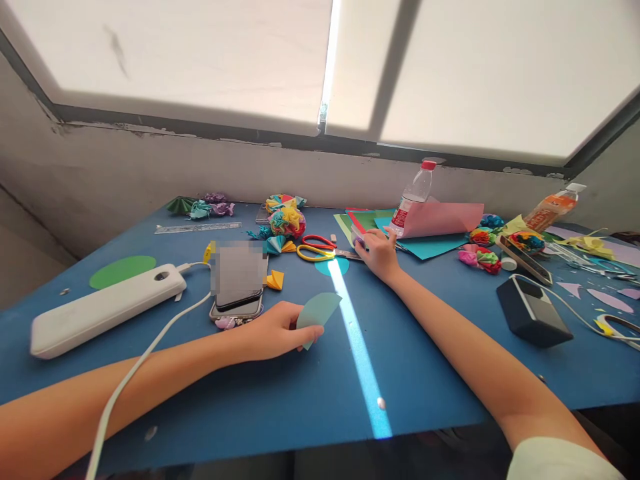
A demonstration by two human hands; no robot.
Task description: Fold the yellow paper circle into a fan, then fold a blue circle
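Note:
A folded teal paper piece (320, 312) is pinched in my left hand (283, 331), above the blue table. My right hand (379, 253) reaches to the table's far side, its fingers closed around something small and mostly hidden beside the colored sheets. Left of those fingers lie scissors (316, 249) with red and yellow handles, their blades pointing at my right hand. Under the scissors is a teal paper circle (332, 266). A pink sheet (443, 219) and a teal sheet (434, 247) lie just beyond my right hand.
A white power bank (107, 310) with a cable across my left forearm, and phones (239, 277), are at left. Crumpled paper flowers (286, 221) stand behind. A clear bottle (414, 193), an orange bottle (553, 208) and a dark box (533, 312) are at right.

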